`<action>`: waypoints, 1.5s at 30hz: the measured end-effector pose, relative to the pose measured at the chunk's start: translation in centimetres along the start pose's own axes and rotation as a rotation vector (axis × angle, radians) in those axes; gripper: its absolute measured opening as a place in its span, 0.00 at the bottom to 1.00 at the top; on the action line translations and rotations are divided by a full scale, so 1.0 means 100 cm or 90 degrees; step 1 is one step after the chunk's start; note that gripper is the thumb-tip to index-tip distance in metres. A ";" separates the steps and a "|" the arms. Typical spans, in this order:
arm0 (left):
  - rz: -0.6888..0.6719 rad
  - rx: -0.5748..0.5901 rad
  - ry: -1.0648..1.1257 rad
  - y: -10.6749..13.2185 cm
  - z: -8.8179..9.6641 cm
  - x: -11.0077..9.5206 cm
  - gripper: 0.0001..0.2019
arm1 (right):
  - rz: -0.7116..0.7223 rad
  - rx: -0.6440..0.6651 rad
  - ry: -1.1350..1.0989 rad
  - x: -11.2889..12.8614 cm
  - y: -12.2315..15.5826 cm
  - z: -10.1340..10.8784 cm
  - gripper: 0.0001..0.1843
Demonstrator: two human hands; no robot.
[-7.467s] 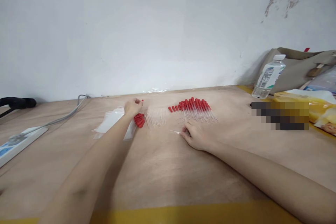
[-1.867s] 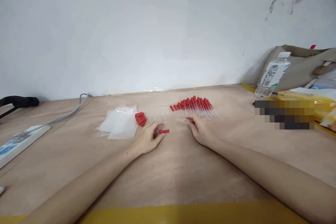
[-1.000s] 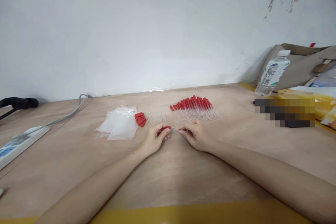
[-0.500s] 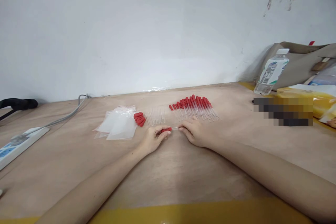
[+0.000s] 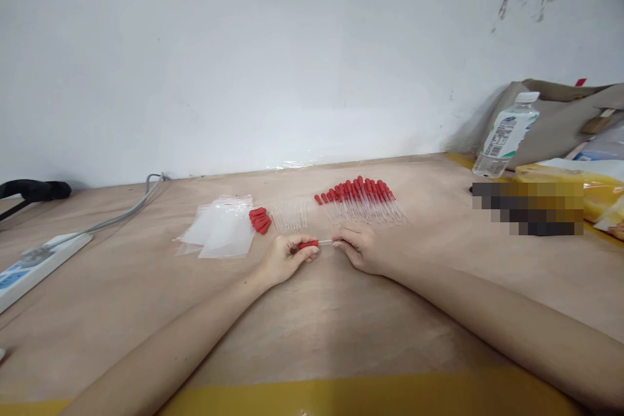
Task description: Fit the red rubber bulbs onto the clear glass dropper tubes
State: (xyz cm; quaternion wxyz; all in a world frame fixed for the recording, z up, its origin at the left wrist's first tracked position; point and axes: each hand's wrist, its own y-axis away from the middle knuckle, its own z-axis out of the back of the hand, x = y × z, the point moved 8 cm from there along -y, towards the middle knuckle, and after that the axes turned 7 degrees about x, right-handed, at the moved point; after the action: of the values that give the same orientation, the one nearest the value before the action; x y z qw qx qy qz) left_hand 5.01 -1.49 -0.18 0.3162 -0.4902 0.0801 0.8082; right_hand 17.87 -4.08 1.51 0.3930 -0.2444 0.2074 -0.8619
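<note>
My left hand [image 5: 291, 257] is closed on a red rubber dropper bulb [image 5: 309, 244] that points to the right. From the bulb's open end runs a thin clear glass tube [image 5: 325, 242], its other end pinched in my right hand [image 5: 357, 249]. Bulb and tube meet end to end; how deep the tube sits cannot be seen. Just beyond my left hand lie a small pile of loose red bulbs [image 5: 260, 220] and a row of bare glass tubes [image 5: 291, 215]. Behind my right hand, droppers with red bulbs fitted [image 5: 363, 198] lie side by side in a fan.
Clear zip bags [image 5: 227, 227] lie left of the loose bulbs. A white power strip [image 5: 43, 266] with a grey cable is at the left edge. On the right stand a plastic bottle [image 5: 506, 136], a grey bag [image 5: 560, 120] and a yellow packet [image 5: 595, 185]. A wall closes the back.
The view has shifted very slightly. Both hands stay in nearly the same place, with a little more of the red bulb showing beyond my left fingers.
</note>
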 end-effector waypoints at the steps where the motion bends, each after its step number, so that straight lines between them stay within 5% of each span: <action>1: 0.003 0.005 0.012 0.000 -0.001 0.000 0.10 | 0.004 0.004 0.005 0.001 0.000 -0.001 0.14; 14: -0.006 0.016 -0.063 -0.001 0.000 0.003 0.11 | -0.040 0.072 0.022 0.000 -0.007 -0.011 0.15; 19: -0.031 -0.044 -0.127 0.000 0.011 -0.003 0.11 | -0.045 0.130 0.109 0.013 -0.014 0.001 0.12; 22: -0.042 -0.111 -0.217 0.006 0.021 -0.012 0.15 | -0.117 0.124 0.093 0.000 -0.017 0.016 0.11; 25: -0.064 -0.144 -0.291 0.011 0.026 -0.022 0.13 | -0.276 0.058 0.014 -0.038 -0.016 0.035 0.10; 28: -0.112 -0.039 -0.325 0.010 0.013 -0.027 0.13 | -0.471 0.009 -0.021 -0.080 -0.012 0.042 0.09; 32: -0.154 0.119 -0.339 0.008 -0.008 -0.025 0.17 | -0.556 0.000 0.037 -0.102 -0.025 0.033 0.13; 38: -0.162 0.137 -0.351 0.008 -0.010 -0.019 0.17 | -0.633 0.002 0.099 -0.113 -0.038 0.008 0.14; 45: -0.170 0.127 -0.344 0.007 -0.009 -0.020 0.17 | -0.626 0.018 0.141 -0.104 -0.041 0.005 0.14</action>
State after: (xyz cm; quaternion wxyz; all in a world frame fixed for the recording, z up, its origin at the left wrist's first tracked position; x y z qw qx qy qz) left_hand 5.89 -3.32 0.90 0.4759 -0.2307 0.0072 0.8487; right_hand 21.76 6.39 1.44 -0.0810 -0.2154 0.0965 -0.9684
